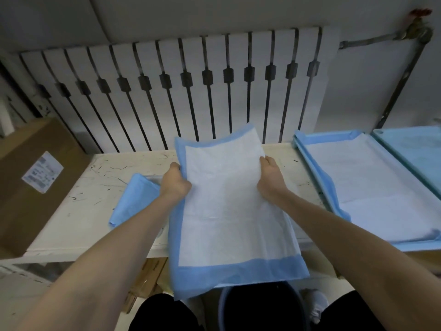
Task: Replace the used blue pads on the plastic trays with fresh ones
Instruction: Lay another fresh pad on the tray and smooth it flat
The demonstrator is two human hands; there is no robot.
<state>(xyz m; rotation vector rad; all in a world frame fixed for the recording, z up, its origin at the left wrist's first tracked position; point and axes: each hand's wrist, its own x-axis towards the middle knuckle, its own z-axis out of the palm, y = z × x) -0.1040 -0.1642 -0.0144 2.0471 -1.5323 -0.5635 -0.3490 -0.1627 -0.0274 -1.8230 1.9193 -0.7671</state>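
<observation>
Head view, and right at the bottom edge there's a dark bucket (260, 306) between the person's black-clad knees, with a pale shoe (315, 304) just to its right. Moving up, here's the big one: a white pad (229, 211) with a blue border, opened out in the centre of the frame. Its lower blue band hangs past the near edge of the scratched white table (90, 211) and over the bucket.

Both hands are on it! Left hand (175, 185) clutches the pad's left edge, fingers curled round the border. Right hand (272, 180) grips the right edge at about the same height, material bunched in its fist. The pad's top end rises clear of the tabletop toward the middle of the frame.

Left of the left hand, a folded blue pad (134, 199) lies on the table. Over on the right, a blue plastic tray (310, 161) rests on the tabletop with a white lining sheet (372, 187) laid in it. A paler teal tray (410, 151) sits just beside it at the right edge.

Middle left, a cardboard box (35, 211) with a white label. Farther back, a white radiator (179, 87) spans the wall, and a pipe (403, 75) with a valve runs down the upper right.
</observation>
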